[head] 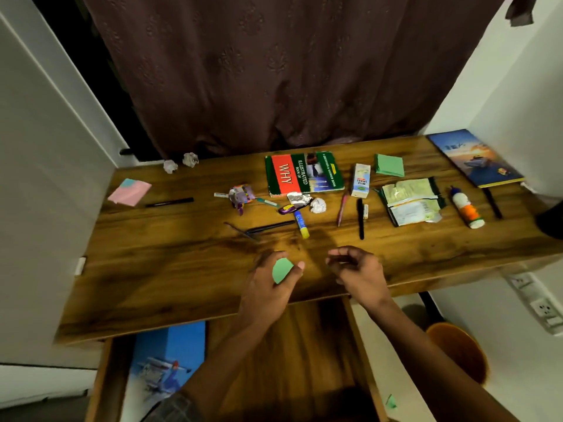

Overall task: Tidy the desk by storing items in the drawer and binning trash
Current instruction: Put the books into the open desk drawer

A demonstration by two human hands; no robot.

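My left hand (271, 284) grips a small green piece of paper (281, 270) just above the near part of the wooden desk (170, 269). My right hand (359, 274) hovers beside it, fingers loosely curled and holding nothing. Below the desk edge the drawer (304, 345) stands pulled out, with a blue book (164, 357) lying in its left side. Scattered farther back are a green "WHY" book (303, 175), crumpled paper balls (318, 205), a glue stick (301, 222), pens (361, 217), a milkshake carton (361, 180), a torn wrapper (409, 201) and a glue bottle (466, 210).
An orange bin (457, 350) stands on the floor at the right, under the desk's corner. Pink sticky notes (130, 191) and a black pen (170, 202) lie at the left, green notes (389, 165) and a blue notebook (475, 158) at the right. A dark curtain hangs behind.
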